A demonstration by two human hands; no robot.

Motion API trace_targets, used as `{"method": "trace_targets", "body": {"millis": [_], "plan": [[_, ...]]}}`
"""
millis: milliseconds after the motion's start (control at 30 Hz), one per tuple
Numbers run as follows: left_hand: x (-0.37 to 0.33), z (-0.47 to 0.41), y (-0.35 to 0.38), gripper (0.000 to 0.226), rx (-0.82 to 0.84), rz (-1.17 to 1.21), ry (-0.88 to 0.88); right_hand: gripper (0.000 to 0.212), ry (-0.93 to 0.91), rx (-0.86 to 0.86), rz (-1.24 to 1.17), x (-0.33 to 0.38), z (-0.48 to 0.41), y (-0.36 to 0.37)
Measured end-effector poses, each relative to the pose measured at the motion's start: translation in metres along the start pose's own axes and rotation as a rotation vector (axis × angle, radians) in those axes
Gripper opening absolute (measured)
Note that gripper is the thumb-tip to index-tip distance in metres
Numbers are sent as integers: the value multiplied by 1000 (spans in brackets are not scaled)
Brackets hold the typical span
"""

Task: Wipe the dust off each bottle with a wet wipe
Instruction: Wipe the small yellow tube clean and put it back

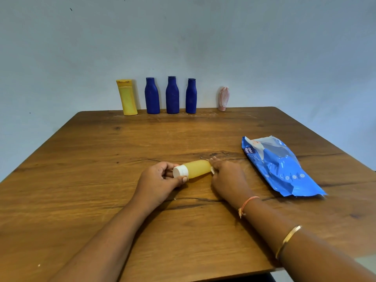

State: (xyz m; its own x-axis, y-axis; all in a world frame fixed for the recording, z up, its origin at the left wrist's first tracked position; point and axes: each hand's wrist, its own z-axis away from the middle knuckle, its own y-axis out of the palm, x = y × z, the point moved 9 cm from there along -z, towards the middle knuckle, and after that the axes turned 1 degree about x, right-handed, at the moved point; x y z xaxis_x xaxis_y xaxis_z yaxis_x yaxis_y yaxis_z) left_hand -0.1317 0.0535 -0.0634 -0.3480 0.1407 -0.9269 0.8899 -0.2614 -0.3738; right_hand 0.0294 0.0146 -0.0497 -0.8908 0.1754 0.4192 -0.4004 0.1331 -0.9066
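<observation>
In the head view, a small yellow bottle (198, 168) with a white cap (180, 171) lies sideways near the middle of the wooden counter (101, 159), with the cap pointing left and a hand at each end. The left hand (160, 180) grips the cap end: its fingers (169, 165) curl over the top of the cap and the thumb presses on the cap's near edge. The right hand (227, 176) sits at the bottle's base, its fingers bent and clamped on a wet wipe (212, 170). Only a small white scrap of the wipe shows, pressed against the bottom of the bottle. Whether the bottle rests on the counter or is held just above it cannot be told. The right forearm wears an orange thread (247, 204) at the wrist and a gold bangle (288, 240) further up. To the right of that hand, apart from it, a blue pack of wipes (278, 165) lies flat on the counter, its near end crumpled. At the far edge, against the pale wall (264, 47), five more bottles stand upright in a spaced row. From left to right they are a tall yellow bottle (127, 97), leaning slightly, then the left blue bottle (152, 96), the middle blue bottle (172, 95), the right blue bottle (191, 96) and a small pink bottle (223, 98). Pale specks dot the counter around their bases.
</observation>
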Motion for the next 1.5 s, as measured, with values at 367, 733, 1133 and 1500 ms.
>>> {"method": "trace_targets", "body": {"millis": [367,733,1133,1500], "plan": [[-2,0,-1,25,6,10,-9,46,-262,-146,-228,50,34,-6],[-3,1,-1,21,3,61,-20,57,-290,49,107,40,23,2],[4,2,-13,36,-110,309,-98,39,155,-159,-802,-25,-5,-29],[4,1,-9,19,-47,341,-114,36,113,-240,-756,-6,-8,-29]]}}
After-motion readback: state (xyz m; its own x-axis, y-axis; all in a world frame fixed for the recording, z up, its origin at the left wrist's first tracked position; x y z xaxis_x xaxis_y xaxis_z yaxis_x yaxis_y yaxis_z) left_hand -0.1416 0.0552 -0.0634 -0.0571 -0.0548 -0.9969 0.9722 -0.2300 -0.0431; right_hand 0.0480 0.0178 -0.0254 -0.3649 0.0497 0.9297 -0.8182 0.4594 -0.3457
